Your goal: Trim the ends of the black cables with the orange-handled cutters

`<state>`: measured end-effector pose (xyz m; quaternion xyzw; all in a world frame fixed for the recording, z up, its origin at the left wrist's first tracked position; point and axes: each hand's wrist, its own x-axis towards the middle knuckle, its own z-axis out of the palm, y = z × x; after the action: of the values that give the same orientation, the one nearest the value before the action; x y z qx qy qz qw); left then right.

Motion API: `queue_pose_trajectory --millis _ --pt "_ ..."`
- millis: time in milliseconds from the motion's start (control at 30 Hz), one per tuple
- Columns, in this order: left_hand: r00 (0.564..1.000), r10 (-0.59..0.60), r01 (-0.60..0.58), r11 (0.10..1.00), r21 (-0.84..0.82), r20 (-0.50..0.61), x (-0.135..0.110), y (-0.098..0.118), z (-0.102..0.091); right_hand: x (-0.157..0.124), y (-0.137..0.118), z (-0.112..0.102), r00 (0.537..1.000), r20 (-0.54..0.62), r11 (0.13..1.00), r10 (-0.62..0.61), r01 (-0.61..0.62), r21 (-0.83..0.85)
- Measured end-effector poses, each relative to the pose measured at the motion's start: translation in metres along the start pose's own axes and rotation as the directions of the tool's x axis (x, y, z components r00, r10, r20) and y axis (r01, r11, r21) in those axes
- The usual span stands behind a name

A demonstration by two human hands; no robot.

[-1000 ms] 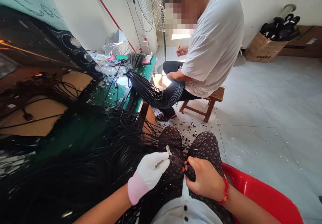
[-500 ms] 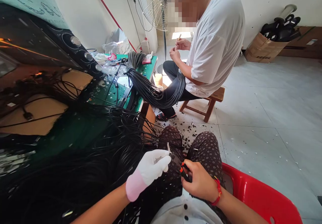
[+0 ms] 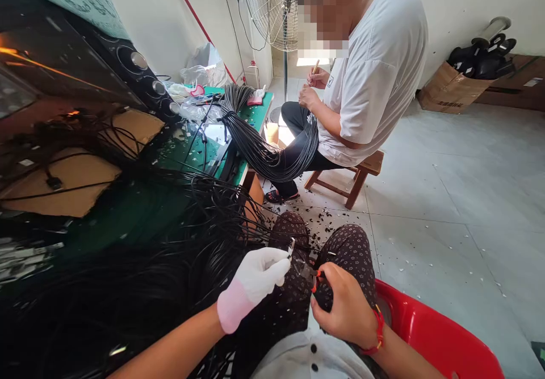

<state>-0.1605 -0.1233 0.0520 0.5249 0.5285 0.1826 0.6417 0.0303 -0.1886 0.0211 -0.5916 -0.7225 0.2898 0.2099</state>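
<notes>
My left hand (image 3: 264,274), in a white glove with a pink cuff, pinches a black cable close to its end. A small silvery connector (image 3: 292,247) sticks up past the thumb and forefinger. Bare and closed, my right hand (image 3: 343,305) grips pliers (image 3: 313,277) with black and orange handles. The dark jaws of the pliers point toward the connector, a short gap away from it. Both hands are above my lap. A great heap of black cables (image 3: 213,208) lies to the left of my left hand, spilling toward my knees.
A co-worker (image 3: 374,72) sits on a wooden stool (image 3: 360,174) ahead, a cable bundle (image 3: 259,146) reaching their lap. Left is a green table (image 3: 170,151) with cardboard and scraps. A standing fan (image 3: 272,4), a carton (image 3: 455,86) and a red chair (image 3: 434,333) are around. Bits litter the floor.
The pliers have drawn back to the right, from beside the connector to a small gap from it. My left hand still pinches the cable; the view has shifted slightly.
</notes>
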Motion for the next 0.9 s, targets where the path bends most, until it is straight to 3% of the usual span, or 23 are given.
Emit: queue_pose_trajectory --millis 200,433,900 --pt "0.998 0.054 -0.054 0.997 -0.050 0.010 -0.004 0.003 0.002 0.013 -0.001 -0.006 0.998 0.056 0.988 0.031 -0.022 -0.154" --pt "0.999 0.043 -0.043 0.998 -0.052 -0.008 -0.004 0.004 0.002 0.010 0.004 -0.009 0.991 0.134 0.987 0.029 -0.008 -0.159" --pt "0.997 0.071 -0.068 0.995 0.066 -0.041 -0.004 0.004 0.004 0.011 0.015 -0.002 0.992 0.129 0.976 0.010 0.018 -0.216"
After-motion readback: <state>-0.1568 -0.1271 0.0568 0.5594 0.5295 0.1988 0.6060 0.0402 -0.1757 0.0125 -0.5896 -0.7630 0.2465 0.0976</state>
